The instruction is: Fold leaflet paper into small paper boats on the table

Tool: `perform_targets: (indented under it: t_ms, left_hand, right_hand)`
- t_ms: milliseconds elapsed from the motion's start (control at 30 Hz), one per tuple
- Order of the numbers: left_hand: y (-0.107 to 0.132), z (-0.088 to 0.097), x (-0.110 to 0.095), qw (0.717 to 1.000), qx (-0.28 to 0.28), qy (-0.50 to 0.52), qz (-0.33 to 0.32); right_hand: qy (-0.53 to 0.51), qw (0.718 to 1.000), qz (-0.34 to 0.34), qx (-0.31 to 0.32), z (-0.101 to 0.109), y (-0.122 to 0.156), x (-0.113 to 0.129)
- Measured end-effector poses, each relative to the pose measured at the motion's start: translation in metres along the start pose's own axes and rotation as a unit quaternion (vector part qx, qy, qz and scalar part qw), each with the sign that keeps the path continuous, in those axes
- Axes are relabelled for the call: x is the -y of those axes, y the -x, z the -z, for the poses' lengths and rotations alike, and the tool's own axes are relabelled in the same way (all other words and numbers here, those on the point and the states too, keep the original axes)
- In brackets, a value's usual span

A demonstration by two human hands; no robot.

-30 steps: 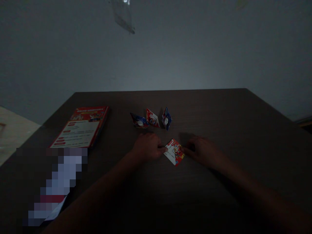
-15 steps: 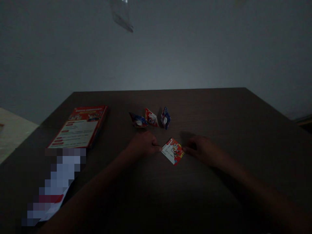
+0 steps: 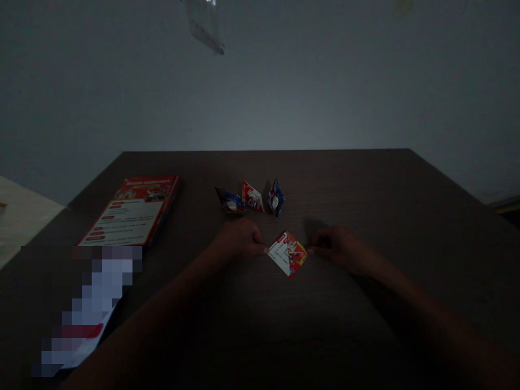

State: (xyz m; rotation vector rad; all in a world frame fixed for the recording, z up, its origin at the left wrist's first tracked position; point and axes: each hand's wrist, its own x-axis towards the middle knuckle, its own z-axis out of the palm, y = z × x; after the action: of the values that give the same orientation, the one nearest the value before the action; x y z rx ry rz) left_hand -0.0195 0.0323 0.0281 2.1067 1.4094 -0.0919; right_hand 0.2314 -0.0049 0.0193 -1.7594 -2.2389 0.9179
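A small folded paper square [image 3: 287,254], white on its left half and red-printed on its right, lies cornerwise between my hands. My left hand [image 3: 244,238] pinches its left corner between thumb and finger. At the opposite corner, my right hand [image 3: 335,246] has its thumb and finger pinched together at the paper's tip. Just beyond stand three folded paper boats: a blue one [image 3: 231,201] on the left, a red and white one [image 3: 252,197] in the middle and another blue one [image 3: 276,199] on the right.
A stack of red and white printed leaflets [image 3: 134,211] lies at the left of the dark wooden table [image 3: 357,184]. Nearer me is a white sheet [image 3: 87,346], partly blurred by blocks. Behind the table rises a pale wall [image 3: 309,81] with a clear plastic holder [image 3: 205,24].
My right hand has shifted very slightly rightward at the paper's corner. The left hand keeps its pinch, and the paper boats stay put.
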Motion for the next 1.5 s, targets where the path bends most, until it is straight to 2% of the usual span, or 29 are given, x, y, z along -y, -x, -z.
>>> perform_targets:
  t_ms: [233, 367, 500, 600, 800, 1033, 1233, 1367, 1500]
  left_hand:
    - [-0.003, -0.003, 0.002, 1.000, -0.010, 0.001, -0.018]
    - [-0.001, -0.010, -0.003, 0.997, -0.024, -0.014, -0.073]
    - [0.006, -0.020, -0.011, 0.984, -0.082, -0.058, -0.146]
    - [0.012, -0.026, -0.016, 0.976, -0.115, -0.088, -0.160]
    - [0.014, -0.033, -0.019, 0.966, -0.158, -0.141, -0.151]
    - [0.013, -0.034, -0.023, 0.960, -0.164, -0.164, -0.153]
    - [0.018, -0.036, -0.025, 0.950, -0.199, -0.173, -0.168]
    - [0.025, -0.039, -0.032, 0.944, -0.237, -0.141, -0.178]
    - [0.030, -0.042, -0.042, 0.944, -0.239, -0.168, -0.152]
  right_hand:
    - [-0.028, 1.000, 0.005, 0.003, 0.001, -0.002, -0.004]
    - [-0.035, 0.999, 0.011, -0.009, -0.002, 0.000, -0.004]
    - [-0.049, 0.998, 0.037, -0.026, -0.005, 0.002, -0.002]
    - [-0.024, 0.997, 0.056, -0.050, -0.006, 0.003, 0.001]
    - [-0.020, 0.997, 0.046, -0.063, -0.007, 0.004, 0.003]
    - [-0.130, 0.987, 0.025, -0.089, -0.016, 0.006, 0.014]
    - [-0.294, 0.951, -0.011, -0.096, -0.023, 0.003, 0.024]
    - [-0.322, 0.939, -0.001, -0.121, -0.027, 0.002, 0.028]
    - [-0.345, 0.929, 0.023, -0.130, -0.032, 0.002, 0.032]
